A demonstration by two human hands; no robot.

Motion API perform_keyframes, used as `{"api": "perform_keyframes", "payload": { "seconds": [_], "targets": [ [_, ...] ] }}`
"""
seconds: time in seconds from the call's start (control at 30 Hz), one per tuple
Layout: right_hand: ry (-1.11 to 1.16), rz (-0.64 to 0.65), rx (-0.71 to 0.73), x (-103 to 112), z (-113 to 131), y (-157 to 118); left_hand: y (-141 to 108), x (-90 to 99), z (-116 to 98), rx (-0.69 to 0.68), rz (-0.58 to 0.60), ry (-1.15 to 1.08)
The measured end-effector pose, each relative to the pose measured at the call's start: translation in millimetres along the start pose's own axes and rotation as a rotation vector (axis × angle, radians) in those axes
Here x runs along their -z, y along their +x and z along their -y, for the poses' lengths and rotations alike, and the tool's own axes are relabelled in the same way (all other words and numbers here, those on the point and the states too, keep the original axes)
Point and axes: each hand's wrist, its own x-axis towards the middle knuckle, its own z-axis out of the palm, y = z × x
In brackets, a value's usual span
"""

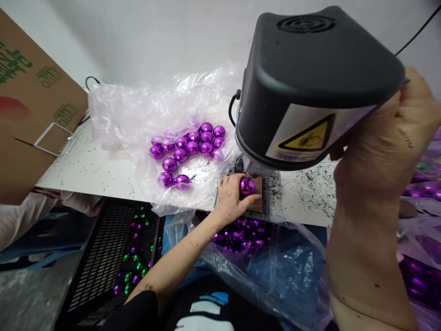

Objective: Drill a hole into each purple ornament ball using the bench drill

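Brown cardboard forms the box [41, 115] at the far left, printed in green with a rounded red patch, and a metal wire clip [53, 139] sits at its lower right side. Below it, another person's pale sleeve [24, 220] shows. Next comes a black slatted crate [98, 257], lower than the counter [86, 165], with small green and purple balls lying in it. The counter is white and sprinkled with dark flecks. On it spreads a crumpled sheet of clear plastic [117, 110], and a loose cluster of shiny purple balls [193, 147] lies among its folds, some partly veiled by it.

Right of the cluster, the left hand [230, 197] has its grip closed on a single faceted purple ball [247, 186], fingers along its left side and thumb below. That ball is at a brown block [255, 202] near the counter's front edge, just under the machine's lower end. Beneath the edge hangs a clear plastic bag [285, 262], with many darker purple balls [241, 236] visible there. Above looms the black machine housing [320, 69], bearing a yellow warning triangle [306, 135]. At its right side is the right hand [389, 115]; the housing hides its fingers, so I cannot tell how its grip stands. More purple pieces [418, 276] fill the right edge.
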Motion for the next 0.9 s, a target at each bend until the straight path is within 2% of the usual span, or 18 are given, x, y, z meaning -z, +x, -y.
{"api": "perform_keyframes", "payload": {
  "seconds": [0.17,0.27,0.4,0.5,0.6,0.7,0.9],
  "targets": [
    [-0.028,0.048,0.0,3,1,3,4,-6.2,-5,0.018,-0.061,0.05],
    [-0.087,0.075,0.024,11,10,-3,4,-6.3,-5,0.027,-0.064,0.046],
    [-0.367,0.143,-0.009,31,27,-31,3,-6.8,-3,0.042,-0.067,0.039],
    [-0.49,0.188,0.069,45,30,-58,1,-9.1,-1,0.036,-0.069,0.035],
    [-0.458,0.191,0.209,48,24,-79,-1,-11.2,1,0.037,-0.057,0.027],
    [-0.372,0.216,0.29,45,16,-90,-2,-11.5,1,0.05,-0.044,0.019],
    [-0.322,0.193,0.19,43,2,-101,-1,-10.4,-1,0.077,-0.009,-0.032]
  ]
}}
